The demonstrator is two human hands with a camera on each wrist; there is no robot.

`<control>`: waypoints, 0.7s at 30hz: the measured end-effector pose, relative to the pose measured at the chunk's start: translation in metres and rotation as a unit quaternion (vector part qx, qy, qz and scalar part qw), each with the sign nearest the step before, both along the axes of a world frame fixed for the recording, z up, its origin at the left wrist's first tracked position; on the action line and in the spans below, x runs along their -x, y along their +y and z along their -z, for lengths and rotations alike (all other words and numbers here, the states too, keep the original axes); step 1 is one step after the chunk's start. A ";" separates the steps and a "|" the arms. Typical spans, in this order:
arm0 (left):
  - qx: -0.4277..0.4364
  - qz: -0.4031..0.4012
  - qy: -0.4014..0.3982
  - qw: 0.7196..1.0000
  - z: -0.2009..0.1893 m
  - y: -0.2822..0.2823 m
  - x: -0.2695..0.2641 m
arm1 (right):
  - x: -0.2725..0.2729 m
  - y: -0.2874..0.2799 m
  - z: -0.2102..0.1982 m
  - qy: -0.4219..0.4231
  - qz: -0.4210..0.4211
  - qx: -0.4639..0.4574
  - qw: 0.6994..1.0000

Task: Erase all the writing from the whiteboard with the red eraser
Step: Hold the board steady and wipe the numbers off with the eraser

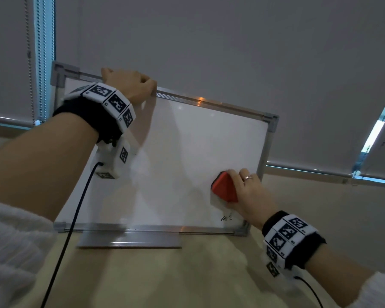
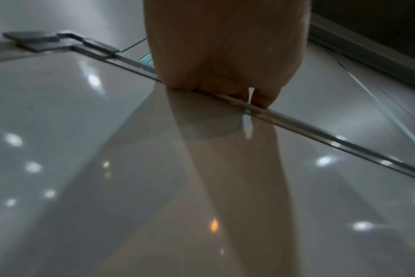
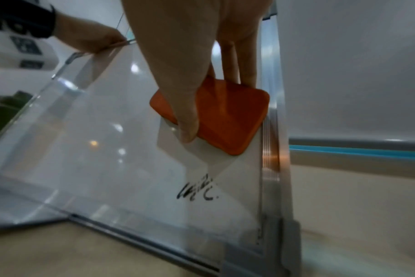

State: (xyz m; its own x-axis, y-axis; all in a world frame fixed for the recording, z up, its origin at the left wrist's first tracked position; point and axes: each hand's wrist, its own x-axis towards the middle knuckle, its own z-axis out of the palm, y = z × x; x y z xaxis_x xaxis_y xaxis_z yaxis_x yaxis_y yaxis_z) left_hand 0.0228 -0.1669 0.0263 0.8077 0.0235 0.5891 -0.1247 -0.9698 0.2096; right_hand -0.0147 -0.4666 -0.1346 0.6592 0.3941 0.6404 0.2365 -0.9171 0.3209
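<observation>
Two grips: red eraser (image 1: 225, 187), whiteboard (image 1: 187, 138) edge

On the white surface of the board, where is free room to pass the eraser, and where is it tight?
Free: the wide white middle between the left hand on the top rim and the red eraser. Tight: the lower right corner, where the black writing sits beside the metal-framed whiteboard edge.
</observation>
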 end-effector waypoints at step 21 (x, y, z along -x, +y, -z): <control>0.011 -0.004 -0.009 1.000 -0.001 0.001 -0.012 | 0.001 0.043 0.041 0.138 -0.006 0.071 0.988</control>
State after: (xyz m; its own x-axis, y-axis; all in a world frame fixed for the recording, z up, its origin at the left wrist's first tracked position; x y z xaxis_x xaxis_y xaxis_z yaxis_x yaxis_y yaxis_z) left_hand 0.0348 -0.1659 0.0278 0.7972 0.0435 0.6021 -0.1207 -0.9658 0.2296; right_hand -0.0162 -0.4238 -0.1755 0.7958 0.4765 0.3738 0.3442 -0.8637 0.3681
